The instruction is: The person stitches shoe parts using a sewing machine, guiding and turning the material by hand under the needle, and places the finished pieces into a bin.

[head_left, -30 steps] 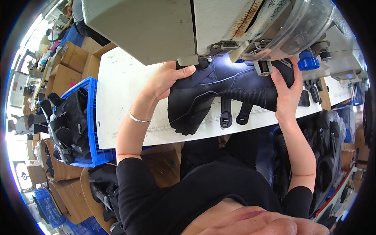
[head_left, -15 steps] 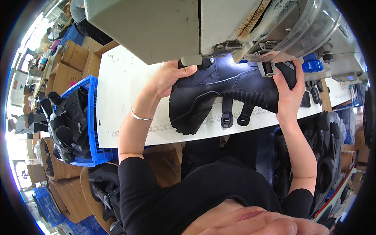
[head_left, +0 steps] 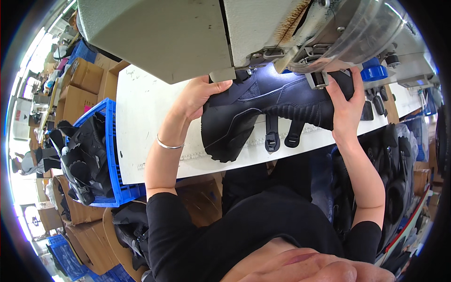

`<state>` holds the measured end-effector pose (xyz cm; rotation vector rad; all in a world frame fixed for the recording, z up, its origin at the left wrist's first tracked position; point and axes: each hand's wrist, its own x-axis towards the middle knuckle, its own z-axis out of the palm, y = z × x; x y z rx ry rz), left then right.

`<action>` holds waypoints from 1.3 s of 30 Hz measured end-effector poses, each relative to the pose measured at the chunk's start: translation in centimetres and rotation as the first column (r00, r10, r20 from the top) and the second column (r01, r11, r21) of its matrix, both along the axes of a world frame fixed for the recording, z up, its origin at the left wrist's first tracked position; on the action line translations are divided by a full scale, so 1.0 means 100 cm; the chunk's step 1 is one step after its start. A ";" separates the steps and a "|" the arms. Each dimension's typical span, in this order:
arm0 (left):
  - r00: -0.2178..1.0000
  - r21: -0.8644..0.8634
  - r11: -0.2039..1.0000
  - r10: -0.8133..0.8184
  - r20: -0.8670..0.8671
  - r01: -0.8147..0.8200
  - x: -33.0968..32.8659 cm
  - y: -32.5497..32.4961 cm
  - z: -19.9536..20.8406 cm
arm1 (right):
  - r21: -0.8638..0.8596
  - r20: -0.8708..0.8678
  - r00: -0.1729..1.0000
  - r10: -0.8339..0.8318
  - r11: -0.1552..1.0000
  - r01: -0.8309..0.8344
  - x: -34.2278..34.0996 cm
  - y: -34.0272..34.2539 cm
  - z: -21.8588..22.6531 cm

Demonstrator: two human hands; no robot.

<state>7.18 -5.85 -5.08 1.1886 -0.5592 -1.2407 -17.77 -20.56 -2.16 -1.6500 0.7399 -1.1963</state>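
A black boot upper [head_left: 230, 134] with a ribbed panel and pale piping lies across the white table, under the head of a sewing machine [head_left: 159, 42]. At its left end, my left hand [head_left: 199, 97] is closed on the edge, thumb on top. My right hand [head_left: 348, 108] grips the right end between thumb and fingers, close to a small metal part [head_left: 318, 80] of the machine. Two buckle straps, one with a black buckle [head_left: 272, 141], stick out from the upper's near side. The machine head hides part of the upper's far edge, where a light shines.
Left of the white table [head_left: 141, 127] stands a blue crate [head_left: 112, 150] full of black boot pieces. More black uppers [head_left: 392, 174] hang at the right, below table level. Cardboard boxes [head_left: 89, 239] fill the lower left. A blue round part [head_left: 374, 71] sits beside my right hand.
The whole view has shifted slightly, with the crate and machine appearing a little lower or further left. Both hands keep their hold on the boot upper, with little visible movement.
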 end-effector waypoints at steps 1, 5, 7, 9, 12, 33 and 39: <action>1.000 0.003 1.000 0.002 -0.011 -0.002 -0.001 0.000 0.000 | 0.006 0.015 1.000 0.005 1.000 -0.005 0.000 0.000 0.000; 1.000 -0.036 0.999 0.013 -0.009 -0.013 -0.001 -0.001 0.001 | 0.028 0.032 0.999 0.020 0.999 -0.021 0.001 0.000 -0.001; 1.000 0.023 0.999 0.029 -0.012 -0.029 0.000 -0.002 0.001 | 0.042 0.053 0.999 0.015 0.999 -0.017 0.002 -0.001 0.000; 0.999 -0.022 0.999 0.029 -0.017 -0.029 0.001 -0.004 0.000 | 0.030 0.042 0.999 0.010 0.999 -0.012 0.003 0.000 0.000; 1.000 -0.094 0.995 0.022 -0.004 -0.022 0.004 -0.006 -0.002 | 0.012 0.025 1.000 -0.004 1.000 0.004 0.004 0.001 0.001; 0.999 -0.117 0.992 0.045 -0.019 -0.047 0.006 -0.006 -0.004 | 0.025 -0.045 0.999 0.020 1.000 -0.019 0.016 -0.009 0.020; 0.993 -0.065 0.993 0.093 -0.068 -0.097 -0.005 -0.003 0.000 | 0.037 -0.142 0.989 0.035 0.999 -0.030 0.017 -0.032 0.019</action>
